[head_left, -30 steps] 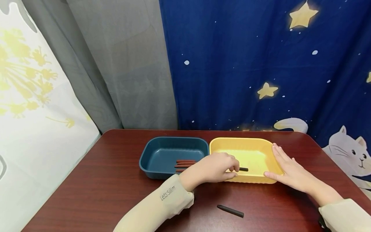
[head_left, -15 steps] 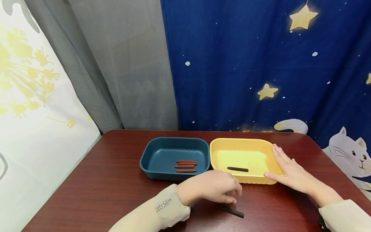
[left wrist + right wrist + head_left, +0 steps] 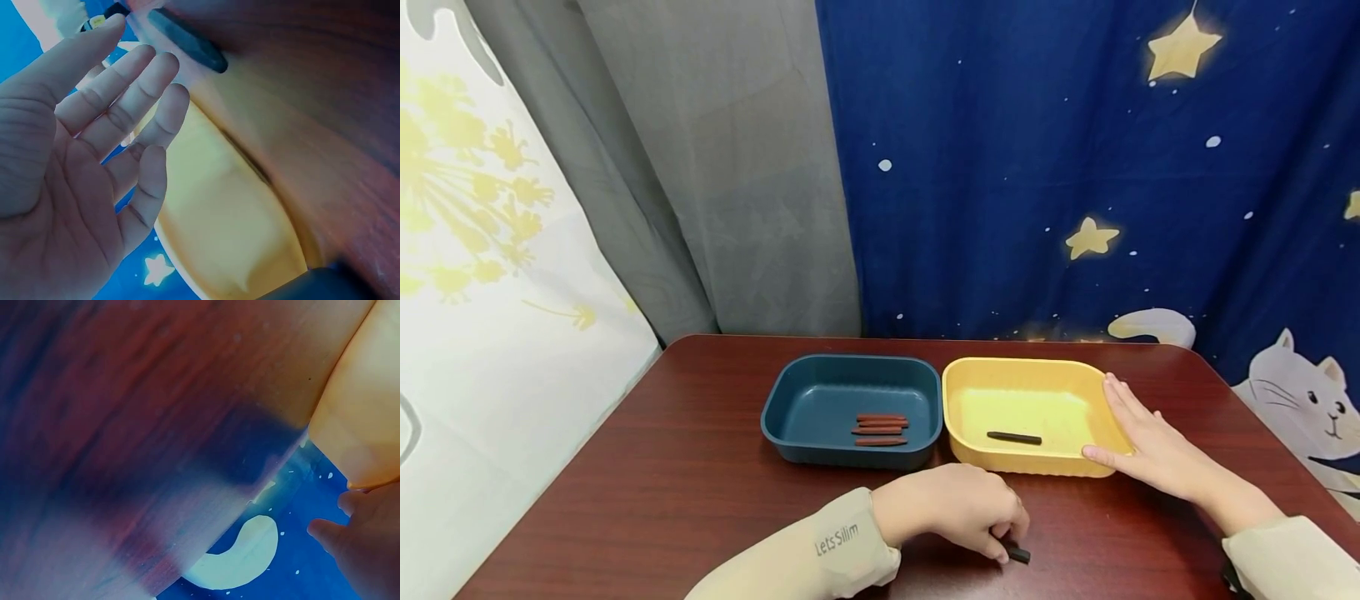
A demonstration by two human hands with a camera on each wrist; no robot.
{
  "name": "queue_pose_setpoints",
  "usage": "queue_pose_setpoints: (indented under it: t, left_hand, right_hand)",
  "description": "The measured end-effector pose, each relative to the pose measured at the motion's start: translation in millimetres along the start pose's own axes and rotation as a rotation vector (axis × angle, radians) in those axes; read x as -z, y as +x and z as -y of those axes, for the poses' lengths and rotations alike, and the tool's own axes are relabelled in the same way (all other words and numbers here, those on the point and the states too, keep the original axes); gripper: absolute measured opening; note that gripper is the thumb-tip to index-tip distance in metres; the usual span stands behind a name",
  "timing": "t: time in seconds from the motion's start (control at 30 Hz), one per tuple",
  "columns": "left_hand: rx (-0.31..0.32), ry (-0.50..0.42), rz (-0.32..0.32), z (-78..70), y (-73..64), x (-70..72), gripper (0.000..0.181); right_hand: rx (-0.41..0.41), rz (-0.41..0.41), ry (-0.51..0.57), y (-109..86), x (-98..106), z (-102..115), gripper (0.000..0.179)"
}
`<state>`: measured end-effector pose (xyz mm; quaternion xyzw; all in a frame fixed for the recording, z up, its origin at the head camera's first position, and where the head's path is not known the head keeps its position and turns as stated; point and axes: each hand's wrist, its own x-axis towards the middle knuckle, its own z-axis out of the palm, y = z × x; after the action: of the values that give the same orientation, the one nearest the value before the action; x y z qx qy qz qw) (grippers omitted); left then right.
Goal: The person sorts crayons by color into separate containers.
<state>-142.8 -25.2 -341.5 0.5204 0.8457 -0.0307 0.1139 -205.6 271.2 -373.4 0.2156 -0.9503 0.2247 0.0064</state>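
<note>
My left hand (image 3: 961, 507) is low over the table in front of the yellow tray (image 3: 1030, 379), at a black crayon (image 3: 1018, 555) whose other end its fingers hide in the head view. In the left wrist view the fingers are loosely bent, and that crayon (image 3: 187, 40) lies on the wood just beyond the fingertips, apart from them. A second black crayon (image 3: 1014, 437) lies inside the yellow tray. My right hand (image 3: 1157, 446) rests on the tray's right rim with fingers spread straight; the right wrist view catches only some of its fingers (image 3: 331, 536).
A dark blue tray (image 3: 835, 396) stands left of the yellow one, holding several reddish-brown crayons (image 3: 881, 430). Both trays sit on a dark red wooden table (image 3: 662, 467). Behind it hang grey and starry blue curtains (image 3: 1000, 167).
My left hand has come out of the yellow tray, toward me, down to the black crayon on the table. A black crayon stays behind in that tray. The right hand has kept its place.
</note>
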Motion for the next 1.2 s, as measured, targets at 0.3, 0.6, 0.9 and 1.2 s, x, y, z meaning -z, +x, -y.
queue_pose_setpoints:
  t: [0.3,0.6,0.9,1.2]
  left_hand:
    - [0.029,0.021,0.023,-0.3,0.7,-4.6,0.015]
    - [0.06,-0.022,0.051,4.6,4.8,-5.9,0.015]
    - [0.048,-0.019,0.041,4.4,5.5,-8.7,0.015]
    - [0.006,0.004,0.032,4.0,3.4,-5.7,0.014]
  right_hand:
    - [-0.002,0.0,0.02,0.1,-0.3,-0.8,0.104]
    - [0.005,-0.005,0.019,-1.0,0.4,0.1,0.104]
    - [0.002,-0.002,0.024,-1.2,0.9,2.5,0.104]
    - [0.0,-0.004,0.01,-1.1,1.1,2.9,0.103]
